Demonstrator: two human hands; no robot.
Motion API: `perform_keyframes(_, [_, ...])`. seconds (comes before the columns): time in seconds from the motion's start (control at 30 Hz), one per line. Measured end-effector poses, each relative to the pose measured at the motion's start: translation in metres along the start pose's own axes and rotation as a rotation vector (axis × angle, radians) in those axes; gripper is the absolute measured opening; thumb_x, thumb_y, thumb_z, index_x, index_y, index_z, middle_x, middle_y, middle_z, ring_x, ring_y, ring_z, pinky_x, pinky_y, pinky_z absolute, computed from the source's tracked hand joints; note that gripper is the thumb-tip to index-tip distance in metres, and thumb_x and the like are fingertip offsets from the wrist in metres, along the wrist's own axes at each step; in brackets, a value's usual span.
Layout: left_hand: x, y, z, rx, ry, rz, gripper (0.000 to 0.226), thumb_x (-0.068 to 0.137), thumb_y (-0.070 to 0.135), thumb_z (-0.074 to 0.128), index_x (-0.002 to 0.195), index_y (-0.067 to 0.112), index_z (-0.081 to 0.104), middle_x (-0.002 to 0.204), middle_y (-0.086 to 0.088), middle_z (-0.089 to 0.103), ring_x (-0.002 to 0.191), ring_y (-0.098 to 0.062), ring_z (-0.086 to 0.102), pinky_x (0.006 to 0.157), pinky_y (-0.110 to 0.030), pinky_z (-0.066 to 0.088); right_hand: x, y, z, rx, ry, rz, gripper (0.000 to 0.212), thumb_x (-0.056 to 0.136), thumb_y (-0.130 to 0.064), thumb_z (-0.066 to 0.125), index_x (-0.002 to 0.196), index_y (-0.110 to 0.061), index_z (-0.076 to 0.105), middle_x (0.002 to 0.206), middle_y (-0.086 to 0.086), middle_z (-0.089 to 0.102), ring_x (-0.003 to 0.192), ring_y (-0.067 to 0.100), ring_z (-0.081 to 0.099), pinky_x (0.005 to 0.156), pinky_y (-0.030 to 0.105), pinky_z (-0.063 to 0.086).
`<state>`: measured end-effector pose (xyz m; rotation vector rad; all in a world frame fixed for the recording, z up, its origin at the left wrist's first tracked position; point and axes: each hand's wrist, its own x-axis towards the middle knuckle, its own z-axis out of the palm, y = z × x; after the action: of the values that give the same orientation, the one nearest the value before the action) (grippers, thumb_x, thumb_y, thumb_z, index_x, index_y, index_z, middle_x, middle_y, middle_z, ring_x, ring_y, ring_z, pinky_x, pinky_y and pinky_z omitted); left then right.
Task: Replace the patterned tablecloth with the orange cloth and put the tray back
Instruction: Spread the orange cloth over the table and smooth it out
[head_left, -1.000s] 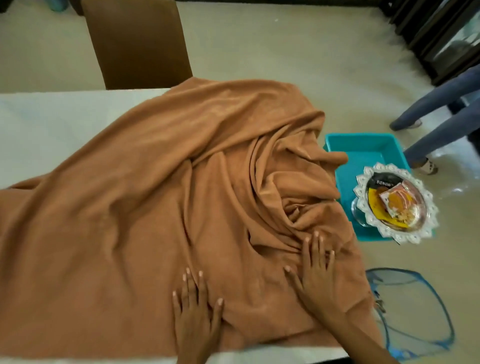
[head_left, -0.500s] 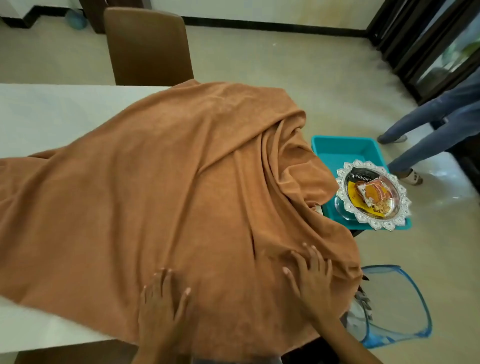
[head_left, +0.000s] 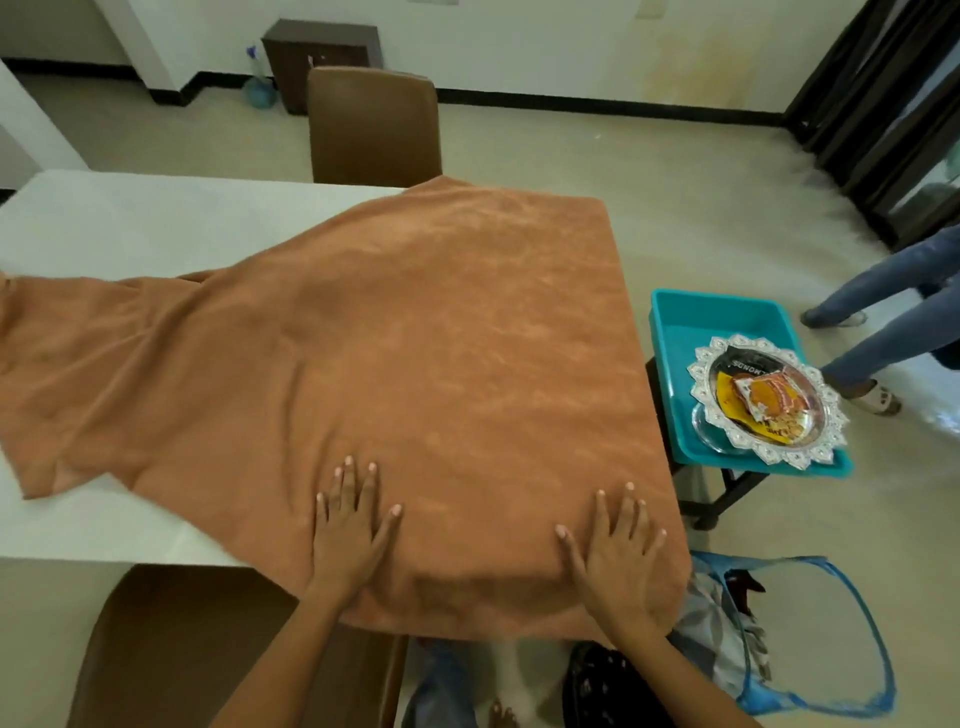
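Note:
The orange cloth (head_left: 405, 353) lies spread over the right end of the white table (head_left: 130, 223), smooth in the middle, its left part still skewed and rumpled. My left hand (head_left: 350, 530) presses flat on it near the front edge, fingers straight. My right hand (head_left: 618, 551) presses flat at the front right corner. The silver-rimmed tray (head_left: 769, 400) with snack packets rests on a teal bin (head_left: 711, 332) on a stool to the right. A patterned cloth (head_left: 717, 634) sits in a clear blue-trimmed bag (head_left: 831, 649) on the floor at lower right.
A brown chair (head_left: 374, 124) stands at the table's far side, another brown chair (head_left: 176, 649) at the near side below my left arm. A person's legs (head_left: 893, 312) in jeans stand at the right beyond the teal bin. Dark curtains (head_left: 878, 104) hang at the upper right.
The bunched folds at the cloth's right side have been smoothed out flat. Both hands slid toward the front edge, the right to the corner, and the view pulled back.

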<state>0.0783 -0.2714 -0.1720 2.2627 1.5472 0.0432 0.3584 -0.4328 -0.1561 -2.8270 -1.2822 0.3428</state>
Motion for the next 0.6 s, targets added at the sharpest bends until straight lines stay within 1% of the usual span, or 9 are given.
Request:
perform_keyframes(0.07, [-0.001,0.000,-0.002,0.000,-0.001,0.011,0.082,0.081,0.073,-0.005,0.147,0.027,-0.019,0.154,0.001,-0.027,0.143,-0.016,-0.020,0.115,-0.038,-0.014,0.004,-0.022,-0.002,0.015,0.013,-0.065,0.086,0.088,-0.069,0.008,0.140,-0.008,0.040,0.151,0.023,0.025,0.136,0.041,0.027,0.105,0.064,0.022])
perform_keyframes(0.13, [-0.001,0.001,-0.003,0.019,0.030,0.014,0.085,0.080,0.073,-0.010,0.149,0.024,-0.011,0.155,0.000,-0.021,0.144,-0.017,-0.015,0.114,-0.037,-0.012,0.009,-0.052,-0.002,0.029,0.027,-0.189,0.083,0.091,-0.065,0.006,0.139,-0.007,0.042,0.150,0.024,0.028,0.135,0.040,0.029,0.103,0.064,0.026])
perform_keyframes(0.2, [0.002,0.003,-0.006,0.016,0.068,0.005,0.084,0.087,0.068,-0.007,0.151,0.018,0.016,0.158,-0.007,0.006,0.146,-0.022,0.009,0.116,-0.039,0.000,0.015,-0.088,-0.001,0.045,0.032,-0.334,0.077,0.093,-0.062,0.006,0.143,-0.011,0.036,0.153,0.019,0.023,0.139,0.034,0.020,0.107,0.060,0.023])
perform_keyframes(0.27, [0.009,0.003,-0.016,-0.003,0.122,0.014,0.079,0.094,0.058,0.000,0.139,0.011,0.045,0.147,-0.013,0.039,0.135,-0.027,0.039,0.115,-0.037,0.008,0.025,-0.129,0.003,0.082,0.034,-0.454,0.073,0.093,-0.060,0.007,0.146,-0.015,0.029,0.156,0.013,0.017,0.142,0.027,0.010,0.111,0.055,0.019])
perform_keyframes(0.33, [0.018,-0.006,-0.027,-0.012,0.174,0.023,0.069,0.100,0.049,0.009,0.129,0.009,0.056,0.138,-0.013,0.051,0.128,-0.028,0.049,0.114,-0.036,0.009,0.036,-0.174,0.007,0.089,0.017,-0.547,0.068,0.095,-0.058,0.011,0.143,-0.017,0.035,0.153,0.012,0.026,0.140,0.024,0.015,0.107,0.053,0.025])
perform_keyframes(0.4, [0.028,-0.022,-0.036,0.001,0.235,-0.006,0.053,0.100,0.039,0.022,0.132,0.011,0.054,0.142,-0.013,0.047,0.133,-0.027,0.042,0.114,-0.036,0.009,0.046,-0.215,0.013,0.061,-0.030,-0.652,0.061,0.095,-0.055,0.019,0.142,-0.020,0.037,0.151,0.010,0.033,0.139,0.023,0.021,0.103,0.053,0.029])
perform_keyframes(0.47, [0.040,-0.042,-0.040,0.005,0.250,-0.087,0.051,0.098,0.037,0.026,0.139,0.013,0.046,0.148,-0.012,0.037,0.139,-0.026,0.031,0.114,-0.037,0.008,0.055,-0.247,0.024,0.031,-0.063,-0.732,0.059,0.096,-0.055,0.019,0.143,-0.022,0.034,0.153,0.007,0.029,0.140,0.021,0.020,0.105,0.054,0.030])
perform_keyframes(0.53, [0.049,-0.063,-0.041,0.018,0.224,-0.181,0.056,0.100,0.043,0.018,0.142,0.014,0.040,0.150,-0.013,0.033,0.142,-0.024,0.023,0.113,-0.037,0.004,0.061,-0.266,0.035,-0.006,-0.072,-0.766,0.061,0.097,-0.056,0.015,0.145,-0.024,0.032,0.155,0.003,0.020,0.142,0.019,0.014,0.111,0.053,0.023])
perform_keyframes(0.6, [0.056,-0.081,-0.037,0.022,0.203,-0.214,0.061,0.100,0.049,0.010,0.146,0.017,0.035,0.153,-0.010,0.029,0.142,-0.020,0.018,0.113,-0.038,0.003,0.064,-0.275,0.042,-0.024,-0.053,-0.781,0.060,0.096,-0.057,0.018,0.147,-0.026,0.027,0.157,0.001,0.015,0.144,0.018,0.010,0.112,0.050,0.013])
